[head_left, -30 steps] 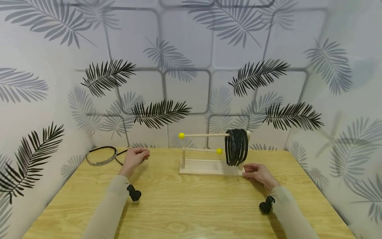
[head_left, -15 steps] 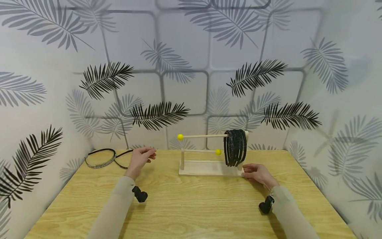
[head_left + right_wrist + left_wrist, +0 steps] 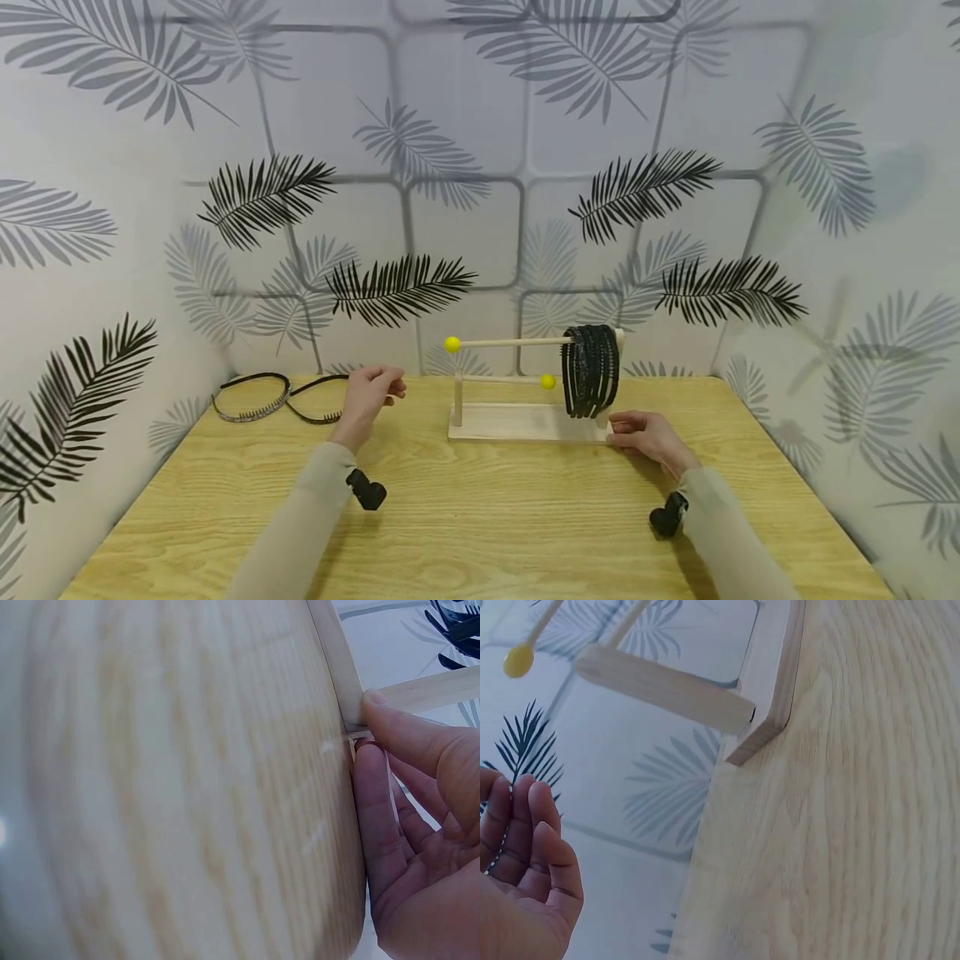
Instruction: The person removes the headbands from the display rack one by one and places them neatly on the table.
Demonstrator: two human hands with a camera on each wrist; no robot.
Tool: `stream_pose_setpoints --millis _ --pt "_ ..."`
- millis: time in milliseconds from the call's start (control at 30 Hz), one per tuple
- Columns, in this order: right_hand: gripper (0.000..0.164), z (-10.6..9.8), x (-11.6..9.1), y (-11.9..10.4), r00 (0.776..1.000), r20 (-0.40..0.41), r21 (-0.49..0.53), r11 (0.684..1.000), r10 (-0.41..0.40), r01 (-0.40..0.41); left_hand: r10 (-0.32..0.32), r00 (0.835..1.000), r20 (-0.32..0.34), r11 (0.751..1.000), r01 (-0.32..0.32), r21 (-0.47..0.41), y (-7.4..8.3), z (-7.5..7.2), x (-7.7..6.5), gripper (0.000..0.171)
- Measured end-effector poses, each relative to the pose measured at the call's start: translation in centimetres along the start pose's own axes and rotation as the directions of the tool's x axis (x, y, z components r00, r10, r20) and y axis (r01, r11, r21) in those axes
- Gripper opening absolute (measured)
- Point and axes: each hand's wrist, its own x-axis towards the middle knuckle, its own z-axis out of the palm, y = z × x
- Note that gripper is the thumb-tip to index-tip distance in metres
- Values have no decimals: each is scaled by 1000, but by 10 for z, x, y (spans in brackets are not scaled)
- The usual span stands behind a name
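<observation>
Our beige-sleeved left arm (image 3: 296, 521) and right arm (image 3: 731, 529) reach forward, apart.
Our bare left hand (image 3: 367, 400) hangs loosely curled; our bare right hand (image 3: 654, 437) holds a pinch.

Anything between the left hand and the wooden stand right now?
No, just bare tabletop in the head view between the left hand and the wooden stand.
</observation>
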Motion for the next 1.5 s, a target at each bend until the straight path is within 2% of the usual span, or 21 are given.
stream_pose_setpoints --millis 300,600,1200,1367,1500 --pt "57 1 -2 -1 1000 2 -2 1000 4 -4 56 998 21 998 -55 -39 4 19 -1 27" --pt "57 -1 -3 -3 1000 7 -9 1000 -7 7 70 996 47 997 -68 -34 2 29 -3 25" --pt "56 0 -4 -1 1000 4 -9 1000 -3 3 133 987 88 986 -122 -115 2 61 -7 23" --pt "56 1 -3 -3 1000 -4 -1 1000 -5 5 181 978 100 979 -170 -116 5 71 -9 27" --pt "57 1 -3 -3 1000 0 -2 1000 -1 1 211 968 136 973 -194 -126 6 78 -11 27"
